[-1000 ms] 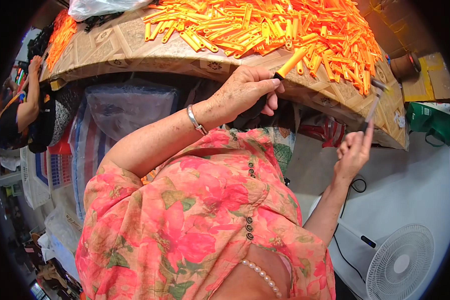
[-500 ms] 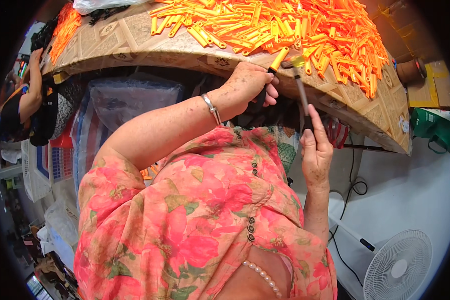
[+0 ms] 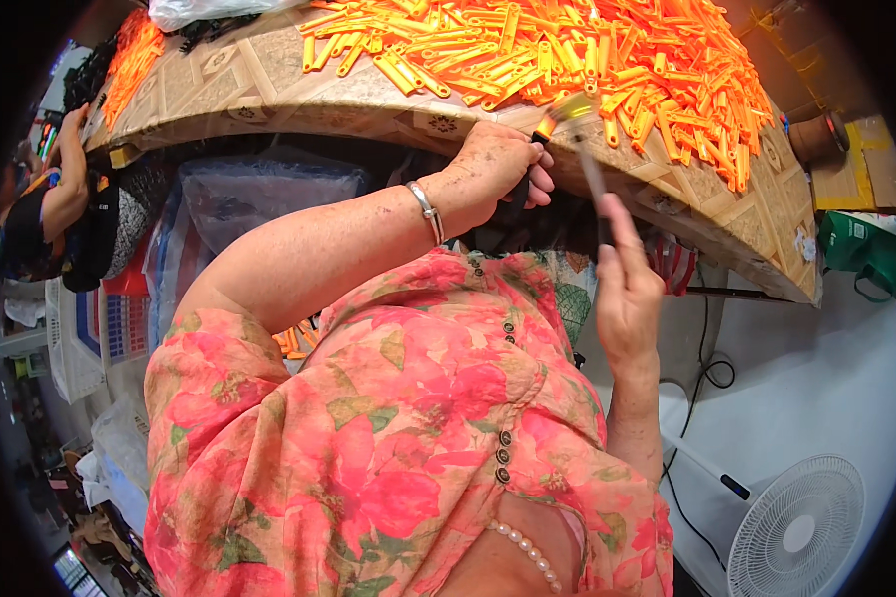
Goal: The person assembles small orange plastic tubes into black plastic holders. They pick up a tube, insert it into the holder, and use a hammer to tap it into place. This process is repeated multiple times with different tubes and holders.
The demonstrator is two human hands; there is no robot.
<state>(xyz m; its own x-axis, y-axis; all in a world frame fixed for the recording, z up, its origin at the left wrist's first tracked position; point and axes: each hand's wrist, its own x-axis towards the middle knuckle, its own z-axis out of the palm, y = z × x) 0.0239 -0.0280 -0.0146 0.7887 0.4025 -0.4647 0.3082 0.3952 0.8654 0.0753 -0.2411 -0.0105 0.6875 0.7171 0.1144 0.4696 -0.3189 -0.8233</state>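
Observation:
My left hand (image 3: 496, 164) is closed around a black handle-like piece (image 3: 517, 195), just off the table's front edge. A yellow-orange strip (image 3: 545, 128) pokes out of its upper end, above my thumb. My right hand (image 3: 627, 303) grips a hammer (image 3: 589, 169) with a long shaft, the index finger lying along it. Motion smears the hammer's head, which is at the strip's tip; whether they touch I cannot tell. Beyond both hands, a large heap of orange plastic strips (image 3: 528, 50) with holed ends covers the table (image 3: 368, 107).
Another orange bundle (image 3: 134, 60) lies at the table's far left, near a co-worker's arm (image 3: 65, 189). A clear plastic bag (image 3: 269, 189) is under the table edge. At right are a brown spool (image 3: 816, 139), a green bag (image 3: 863, 249), a cable (image 3: 712, 373) and a white fan (image 3: 798, 533).
The hammer's head has moved up and left over the strip's end, with my right hand shifting slightly. Less of the orange strip shows above my left hand, which stays in place.

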